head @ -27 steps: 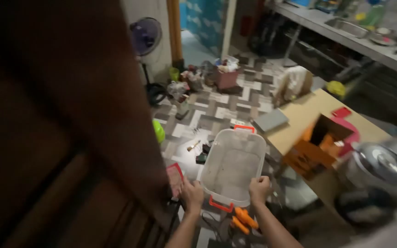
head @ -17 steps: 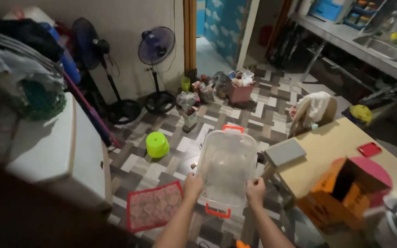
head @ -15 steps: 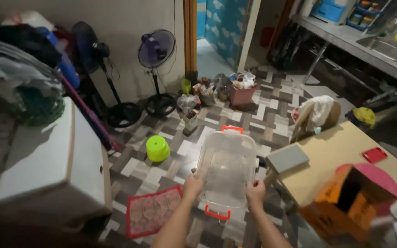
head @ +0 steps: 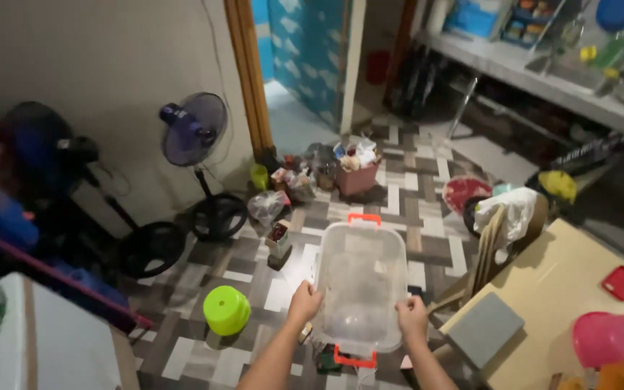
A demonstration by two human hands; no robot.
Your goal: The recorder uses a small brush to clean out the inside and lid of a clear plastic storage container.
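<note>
Tiled floor (head: 427,209) below is cluttered, so keep the clear box (head: 361,285) level over it, left hand (head: 303,303) and right hand (head: 413,320) clamped on opposite long rims near its apparently empty bottom end.

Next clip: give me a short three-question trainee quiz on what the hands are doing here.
1. True or false: both hands grip the clear bin.
2. What colour are the bin's latches?
3. Which lies nearer the left hand: A) green stool B) red lid?

Key
1. True: the left hand and the right hand hold its long sides near the near end.
2. Orange.
3. A.
</note>
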